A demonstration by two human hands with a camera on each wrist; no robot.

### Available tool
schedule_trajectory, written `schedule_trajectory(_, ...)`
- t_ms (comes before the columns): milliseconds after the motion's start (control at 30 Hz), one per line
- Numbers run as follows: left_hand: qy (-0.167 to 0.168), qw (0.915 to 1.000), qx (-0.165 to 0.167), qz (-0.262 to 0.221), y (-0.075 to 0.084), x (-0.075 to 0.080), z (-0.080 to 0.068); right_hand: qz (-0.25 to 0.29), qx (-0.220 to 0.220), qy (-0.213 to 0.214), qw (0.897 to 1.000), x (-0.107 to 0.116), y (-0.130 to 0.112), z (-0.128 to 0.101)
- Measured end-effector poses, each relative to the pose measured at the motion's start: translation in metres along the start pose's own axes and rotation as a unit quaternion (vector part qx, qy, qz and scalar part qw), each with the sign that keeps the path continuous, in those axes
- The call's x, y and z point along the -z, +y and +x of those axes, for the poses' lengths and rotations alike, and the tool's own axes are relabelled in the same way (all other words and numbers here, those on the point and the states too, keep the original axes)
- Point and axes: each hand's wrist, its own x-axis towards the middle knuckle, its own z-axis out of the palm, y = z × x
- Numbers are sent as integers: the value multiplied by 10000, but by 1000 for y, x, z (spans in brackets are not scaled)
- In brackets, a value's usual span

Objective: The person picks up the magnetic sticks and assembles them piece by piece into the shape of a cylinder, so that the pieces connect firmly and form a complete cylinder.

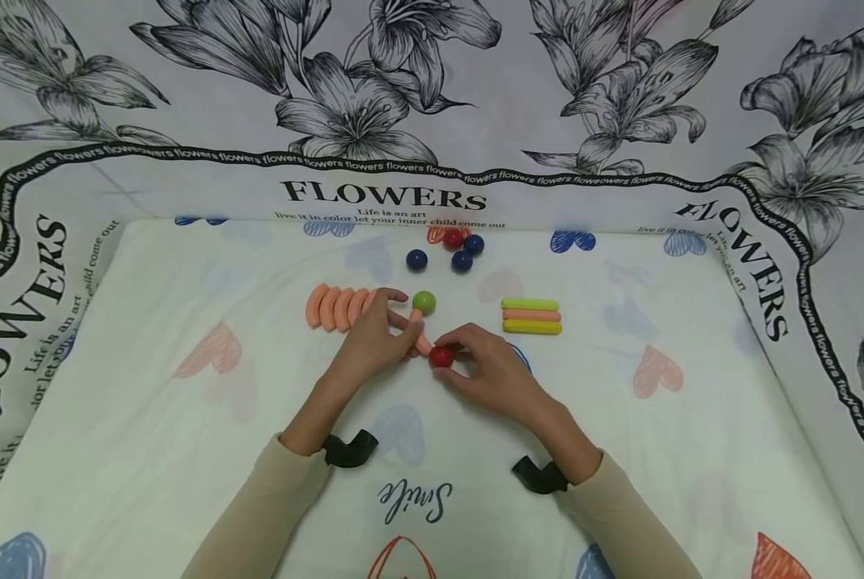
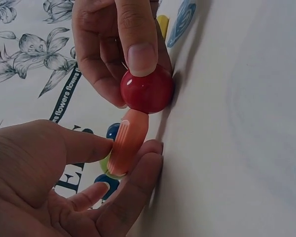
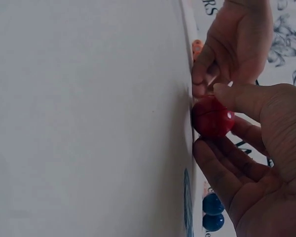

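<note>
the left hand (image 1: 374,344) pinches the stick (image 1: 422,344) by the green ball (image 1: 423,302), the right hand (image 1: 500,374) grips the red ball (image 1: 441,357) at its near end, and slack fingers could let it roll away.

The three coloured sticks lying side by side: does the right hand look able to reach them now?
Probably yes. The sticks lie close beyond the right hand, with nothing visible between. However, it pinches a red ball, so it would likely need to release that first.
</note>
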Motion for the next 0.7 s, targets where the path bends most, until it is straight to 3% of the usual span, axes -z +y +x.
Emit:
schedule_trajectory(267, -225, 9997, -16, 27, -1, 8, -4, -137, -147, 65, 9998, -4, -2, 1)
schedule_trajectory(533, -331, 9992, 183, 117, 3, 23, -9, -376, -280, 191, 9987, -6, -2, 2)
schedule_trajectory(700, -133, 9997, 98, 163, 5, 38, -9, -342, -364, 224, 9985, 0, -3, 0)
